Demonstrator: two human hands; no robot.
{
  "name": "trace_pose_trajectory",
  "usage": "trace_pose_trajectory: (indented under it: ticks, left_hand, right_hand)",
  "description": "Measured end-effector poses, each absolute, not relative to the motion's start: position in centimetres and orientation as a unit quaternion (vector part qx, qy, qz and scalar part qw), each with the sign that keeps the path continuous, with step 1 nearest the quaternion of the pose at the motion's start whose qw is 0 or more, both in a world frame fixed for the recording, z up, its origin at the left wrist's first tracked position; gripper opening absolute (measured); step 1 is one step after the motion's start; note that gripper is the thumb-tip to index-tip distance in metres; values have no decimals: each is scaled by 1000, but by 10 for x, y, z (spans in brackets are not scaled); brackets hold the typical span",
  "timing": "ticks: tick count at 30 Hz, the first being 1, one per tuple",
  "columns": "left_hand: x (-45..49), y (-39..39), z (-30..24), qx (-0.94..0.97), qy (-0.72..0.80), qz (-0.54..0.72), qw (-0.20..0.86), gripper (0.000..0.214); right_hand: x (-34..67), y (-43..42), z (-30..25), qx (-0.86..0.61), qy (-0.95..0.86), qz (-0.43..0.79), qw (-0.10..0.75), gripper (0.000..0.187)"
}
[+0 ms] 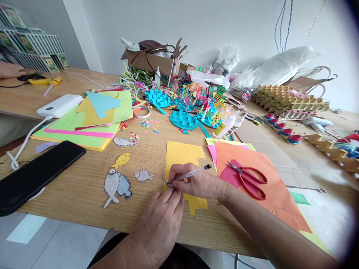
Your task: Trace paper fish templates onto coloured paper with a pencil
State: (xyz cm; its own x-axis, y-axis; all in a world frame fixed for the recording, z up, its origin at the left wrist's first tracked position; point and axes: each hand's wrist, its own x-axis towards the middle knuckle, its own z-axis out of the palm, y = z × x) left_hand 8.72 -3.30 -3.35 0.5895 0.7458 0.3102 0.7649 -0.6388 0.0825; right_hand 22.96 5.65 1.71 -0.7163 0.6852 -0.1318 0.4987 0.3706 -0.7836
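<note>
My right hand (196,183) is closed on a pale pen (193,173), its tip down on a yellow paper sheet (182,157) by a small cutout near the sheet's left edge. My left hand (159,220) lies on the lower part of that sheet, fingertips pressing the small cutout beside the pen tip. To the left on the wooden table (84,190) lie paper fish cutouts: a grey one (111,185), a small striped one (144,175) and a yellow one (121,160).
Red-handled scissors (248,179) rest on pink and orange paper (269,194) at right. A black phone (33,175), a white power bank (58,105) and a coloured paper stack (84,130) sit at left. Blue paper crafts, glue bottles (226,125), egg cartons (288,99) and a cardboard box crowd the back. Another person's hand (11,70) shows far left.
</note>
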Motion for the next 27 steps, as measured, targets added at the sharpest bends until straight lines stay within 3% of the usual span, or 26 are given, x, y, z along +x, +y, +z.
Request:
trace_pose_trajectory:
  ticks: [27]
  left_hand:
    - [87,-32,-29,-890,-422,-168,33,33]
  right_hand:
    - [225,51,12,-398,-815,395,145,13]
